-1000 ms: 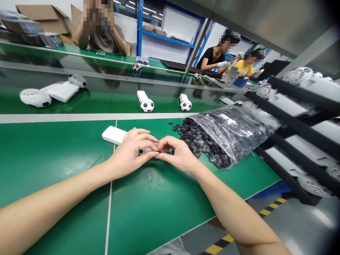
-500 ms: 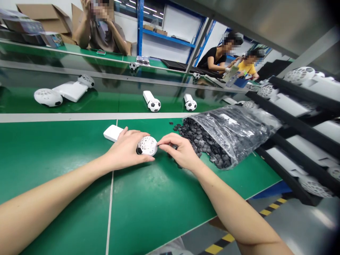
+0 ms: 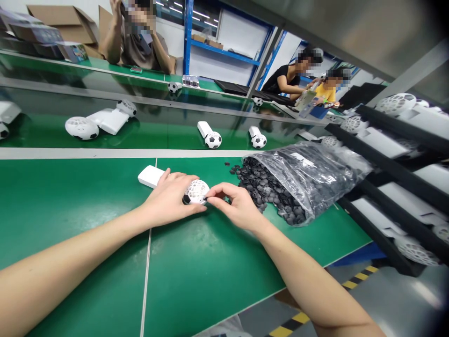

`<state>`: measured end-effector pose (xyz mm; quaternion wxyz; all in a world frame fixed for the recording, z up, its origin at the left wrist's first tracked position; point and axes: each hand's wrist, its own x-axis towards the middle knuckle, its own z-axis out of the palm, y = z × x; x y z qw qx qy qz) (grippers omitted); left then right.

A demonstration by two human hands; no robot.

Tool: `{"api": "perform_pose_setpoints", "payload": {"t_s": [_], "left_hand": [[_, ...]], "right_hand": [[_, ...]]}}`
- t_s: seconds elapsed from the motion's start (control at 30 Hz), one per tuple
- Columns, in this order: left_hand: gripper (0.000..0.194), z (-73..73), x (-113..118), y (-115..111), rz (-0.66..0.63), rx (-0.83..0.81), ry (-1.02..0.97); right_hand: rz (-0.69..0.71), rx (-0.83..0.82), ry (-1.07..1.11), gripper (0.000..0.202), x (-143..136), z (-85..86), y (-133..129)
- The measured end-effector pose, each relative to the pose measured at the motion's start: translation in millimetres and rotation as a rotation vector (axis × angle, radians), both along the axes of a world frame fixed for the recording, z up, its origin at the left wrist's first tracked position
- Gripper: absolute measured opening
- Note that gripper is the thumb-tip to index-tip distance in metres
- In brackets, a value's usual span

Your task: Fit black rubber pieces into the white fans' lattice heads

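My left hand (image 3: 171, 196) is wrapped round a white device whose round end is a latticed ball (image 3: 197, 191) with a black patch at its left side. The device's flat white body (image 3: 151, 176) sticks out behind that hand, over the green table (image 3: 196, 276). At the ball's right edge, my right hand (image 3: 233, 203) pinches a small black piece (image 3: 206, 198) between thumb and forefinger. To the right of this hand, many loose black pieces (image 3: 261, 187) spill from a clear plastic bag (image 3: 312, 173).
Beyond a white rail (image 3: 87, 153), a belt carries several finished-looking white devices with football ends (image 3: 213, 139). A black rack (image 3: 386, 234) of white devices stands at the right. Three people are across the belts, near a blue shelf (image 3: 224, 52).
My right fingertips have moved slightly down and left, bringing the black piece against the ball's lower right edge. The devices on the belt have shifted to the right.
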<state>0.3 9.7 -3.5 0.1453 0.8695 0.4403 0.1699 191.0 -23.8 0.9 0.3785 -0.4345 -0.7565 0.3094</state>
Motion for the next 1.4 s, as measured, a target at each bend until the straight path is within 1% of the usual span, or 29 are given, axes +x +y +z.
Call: {"api": "perform_pose_setpoints", "payload": {"t_s": [0.17,0.3,0.4,0.47,0.53,0.67,0.87,1.03,1.23,1.4], "left_hand": [[0.068,-2.7,-1.2,1.3,-0.009,-0.016,-0.027],[0.063,-0.9,-1.6,1.3,-0.004,-0.016,-0.057],[0.058,3.1,-0.4,-0.9,0.010,-0.058,-0.078],[0.056,5.2,0.9,-2.8,0.035,-0.086,-0.102],[0.058,6.2,2.2,-4.5,0.063,-0.108,-0.126],[0.060,6.0,3.1,-6.8,0.089,-0.135,-0.147],[0.064,5.4,2.3,-3.7,0.030,-0.168,-0.116],[0.060,3.8,3.0,-1.7,0.061,-0.159,-0.117],[0.059,5.3,3.2,-2.9,0.038,-0.168,-0.106],[0.062,4.3,1.3,-2.6,0.023,-0.175,-0.102]], "right_hand": [[-0.043,-0.105,0.106,0.007,-5.8,-11.9,5.4],[-0.081,-0.173,0.182,0.014,-10.0,-20.1,8.8],[-0.089,-0.316,0.267,0.026,-12.5,-18.0,10.5],[-0.027,-0.456,0.347,0.036,-13.6,-13.9,11.4],[0.029,-0.539,0.386,0.040,-14.0,-9.9,12.0],[0.032,-0.528,0.356,0.041,-14.5,-7.0,11.2],[0.018,-0.474,0.354,0.039,-16.1,-11.2,7.4],[0.014,-0.432,0.317,0.039,-14.2,-14.5,8.5],[0.072,-0.490,0.388,0.043,-12.1,-14.9,11.6],[0.050,-0.516,0.399,0.044,-12.6,-11.4,11.6]]}}
